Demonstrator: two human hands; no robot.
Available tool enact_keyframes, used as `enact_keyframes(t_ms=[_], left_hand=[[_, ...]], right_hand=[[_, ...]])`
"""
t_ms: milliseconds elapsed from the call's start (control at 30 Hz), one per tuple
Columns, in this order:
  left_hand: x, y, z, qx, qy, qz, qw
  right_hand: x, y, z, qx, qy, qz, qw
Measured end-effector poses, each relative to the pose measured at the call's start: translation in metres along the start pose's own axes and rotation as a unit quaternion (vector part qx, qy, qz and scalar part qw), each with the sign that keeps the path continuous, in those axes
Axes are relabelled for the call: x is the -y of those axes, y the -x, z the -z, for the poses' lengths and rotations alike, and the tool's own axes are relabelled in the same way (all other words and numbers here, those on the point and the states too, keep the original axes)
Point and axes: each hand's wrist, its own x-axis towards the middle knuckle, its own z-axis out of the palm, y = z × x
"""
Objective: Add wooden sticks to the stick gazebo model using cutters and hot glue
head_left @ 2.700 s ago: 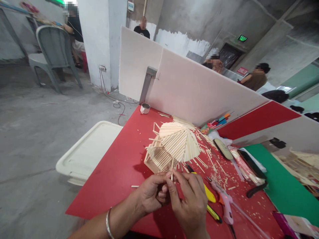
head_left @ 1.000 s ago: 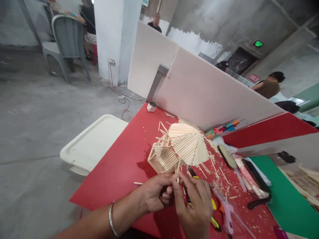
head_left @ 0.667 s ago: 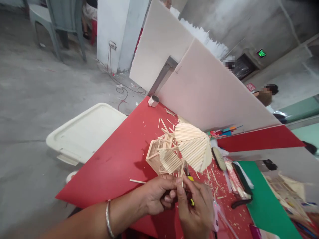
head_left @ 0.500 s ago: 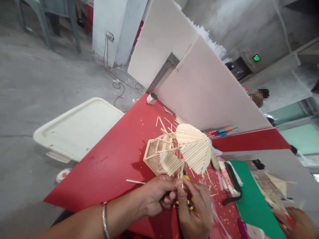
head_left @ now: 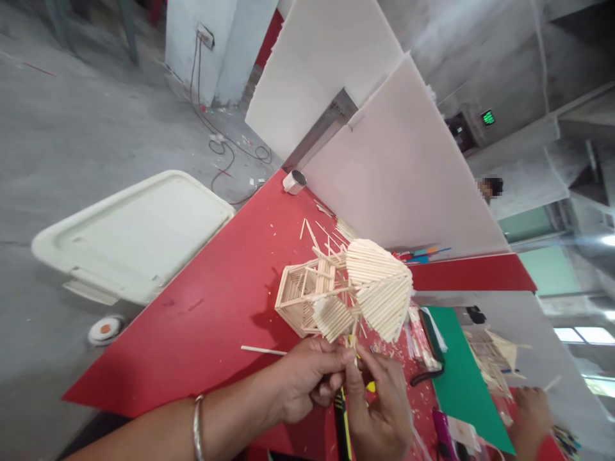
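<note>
On the red counter (head_left: 202,320), left to right. Loose stick (head_left: 262,349): pale, straight, its right end behind the hand. Stick model (head_left: 325,276): just beyond the hands; angular openwork base, ribbed fan-like roof panels (head_left: 372,262) to the right. Judged light, stiff, fragile at the joints; best held by the base walls. Left hand (head_left: 305,378): grip closed on a thin stick (head_left: 354,352). Right hand (head_left: 382,400): grip pinching the same stick; whether joined to the model, cannot tell.
</note>
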Motion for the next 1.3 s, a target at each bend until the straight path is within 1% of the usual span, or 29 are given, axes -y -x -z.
enact_keyframes(t_ms=[267, 533, 700, 900, 1300], left_hand=[[-0.001, 0.001, -0.001, -0.011, 0.005, 0.005, 1.0], [-0.002, 0.001, 0.003, 0.0, 0.026, 0.004, 1.0], [0.001, -0.001, 0.007, 0.009, 0.041, -0.003, 0.999], [0.001, -0.001, 0.006, 0.011, 0.051, -0.006, 0.999], [-0.001, -0.001, 0.008, -0.001, 0.06, -0.002, 0.998]], right_hand=[[0.004, -0.005, 0.001, 0.008, 0.007, 0.002, 1.0], [0.004, -0.006, 0.004, 0.026, 0.007, -0.006, 1.0], [0.004, -0.005, 0.004, 0.022, -0.002, -0.004, 1.0], [0.005, -0.007, 0.003, 0.017, 0.005, 0.008, 1.0], [0.01, -0.012, 0.003, 0.009, -0.003, 0.018, 1.0]])
